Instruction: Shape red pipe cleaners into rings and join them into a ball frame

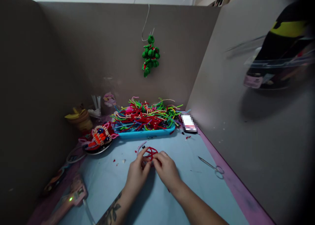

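Observation:
Between my two hands is a red pipe-cleaner piece [152,151], bent into a round, open shape with crossing strands. My left hand [139,167] pinches its left side between thumb and fingers. On the right side, my right hand [165,166] grips it with fingertips pressed together. The lower part of the piece is hidden behind my fingers. Just beyond my left fingertips lie a small black bead [143,146] and a thin purple strip [141,146] on the light blue table cover [197,192].
A blue tray [147,133] heaped with colourful pipe cleaners stands at the back. Scissors [211,167] lie at right, near a phone [189,123]. A glue gun [76,193] with a green light is at lower left, below a dish with a fuzzy figure [100,136]. A green ornament [150,56] hangs ahead.

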The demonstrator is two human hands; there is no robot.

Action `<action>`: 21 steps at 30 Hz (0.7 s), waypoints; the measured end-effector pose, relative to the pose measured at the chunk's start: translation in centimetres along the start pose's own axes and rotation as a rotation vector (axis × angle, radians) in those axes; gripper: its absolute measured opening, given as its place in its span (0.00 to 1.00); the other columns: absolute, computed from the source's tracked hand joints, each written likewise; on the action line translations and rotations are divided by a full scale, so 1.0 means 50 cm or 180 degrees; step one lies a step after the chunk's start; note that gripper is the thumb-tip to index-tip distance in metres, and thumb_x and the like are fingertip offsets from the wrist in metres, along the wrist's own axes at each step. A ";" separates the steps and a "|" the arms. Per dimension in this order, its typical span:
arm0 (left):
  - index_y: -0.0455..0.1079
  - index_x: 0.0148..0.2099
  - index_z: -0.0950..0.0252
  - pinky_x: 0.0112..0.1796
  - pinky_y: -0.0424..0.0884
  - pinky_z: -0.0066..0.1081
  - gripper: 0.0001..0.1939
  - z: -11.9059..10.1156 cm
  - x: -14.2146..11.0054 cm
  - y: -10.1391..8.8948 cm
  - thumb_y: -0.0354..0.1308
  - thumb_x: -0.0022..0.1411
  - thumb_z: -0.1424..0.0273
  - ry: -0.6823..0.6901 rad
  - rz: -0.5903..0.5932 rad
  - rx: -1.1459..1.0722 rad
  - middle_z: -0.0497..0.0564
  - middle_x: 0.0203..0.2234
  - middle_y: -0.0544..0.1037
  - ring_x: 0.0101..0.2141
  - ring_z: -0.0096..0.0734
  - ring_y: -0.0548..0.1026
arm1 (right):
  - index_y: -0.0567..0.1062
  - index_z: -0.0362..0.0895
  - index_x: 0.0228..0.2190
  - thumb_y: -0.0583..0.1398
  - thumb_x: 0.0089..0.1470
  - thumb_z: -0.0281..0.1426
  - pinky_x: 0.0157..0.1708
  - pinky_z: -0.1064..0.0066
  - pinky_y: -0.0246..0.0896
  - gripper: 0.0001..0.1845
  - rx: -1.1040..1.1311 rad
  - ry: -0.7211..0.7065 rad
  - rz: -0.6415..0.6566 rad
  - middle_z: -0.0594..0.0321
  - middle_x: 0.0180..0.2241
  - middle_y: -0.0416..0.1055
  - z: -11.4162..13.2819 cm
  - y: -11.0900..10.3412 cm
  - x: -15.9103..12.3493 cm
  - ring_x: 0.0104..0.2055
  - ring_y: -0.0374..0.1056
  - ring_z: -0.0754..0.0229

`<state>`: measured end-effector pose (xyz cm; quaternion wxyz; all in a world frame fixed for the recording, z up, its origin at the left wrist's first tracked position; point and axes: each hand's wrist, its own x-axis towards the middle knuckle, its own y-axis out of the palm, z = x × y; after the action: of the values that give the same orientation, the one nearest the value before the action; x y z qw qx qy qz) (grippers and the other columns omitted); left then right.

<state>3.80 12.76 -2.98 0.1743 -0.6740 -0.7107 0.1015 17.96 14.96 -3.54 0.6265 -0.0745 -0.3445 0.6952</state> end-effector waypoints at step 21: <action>0.58 0.60 0.63 0.29 0.67 0.28 0.27 0.001 -0.003 0.003 0.52 0.58 0.69 -0.0037 -0.0044 0.0296 0.50 0.32 0.79 0.26 0.30 0.74 | 0.70 0.45 0.28 0.52 0.54 0.21 0.34 0.72 0.56 0.11 -0.0095 -0.0014 0.0288 0.63 0.30 0.67 -0.002 -0.002 0.002 0.35 0.65 0.60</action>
<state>3.93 12.61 -3.12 0.2020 -0.6596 -0.7109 0.1371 18.10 15.10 -3.52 0.5925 -0.0978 -0.3525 0.7177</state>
